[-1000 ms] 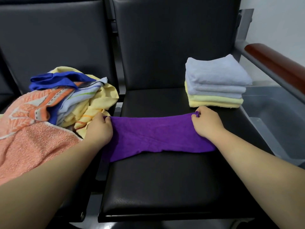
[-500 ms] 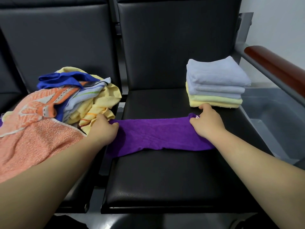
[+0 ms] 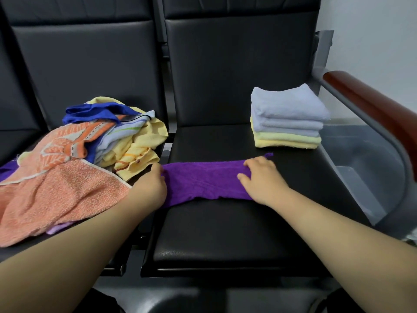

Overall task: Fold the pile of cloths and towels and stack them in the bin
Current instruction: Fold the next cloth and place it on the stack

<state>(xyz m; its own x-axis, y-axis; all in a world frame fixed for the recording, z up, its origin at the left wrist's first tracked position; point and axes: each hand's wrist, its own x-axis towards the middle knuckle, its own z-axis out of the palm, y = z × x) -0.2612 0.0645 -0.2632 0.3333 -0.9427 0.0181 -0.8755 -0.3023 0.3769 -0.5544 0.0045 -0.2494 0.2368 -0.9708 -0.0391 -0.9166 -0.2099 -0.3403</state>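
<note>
1. Left hand (image 3: 151,188): the fingers are curled tight around the left end of the purple cloth (image 3: 203,179). The thumb lies on top and the back of the hand faces up.
2. Right hand (image 3: 264,179): it rests on the cloth's right end with the fingers bent over the far edge and the thumb spread out to the left. Whether any cloth is pinched underneath cannot be told.
3. Count: one purple cloth, lying as a band across the black seat (image 3: 214,233) between the two hands.
4. Count: one folded stack (image 3: 288,116) at the seat's far right corner, grey-blue layers over pale yellow. The number of towels in it cannot be told.
5. Count: one unfolded pile (image 3: 79,154) on the neighbouring seat to the left, with orange, blue, striped and yellow pieces.
6. Count: one grey bin (image 3: 365,166) beside the seat, below the brown armrest (image 3: 372,105).
7. Both forearms reach forward, roughly parallel, with the wrists low over the seat.
</note>
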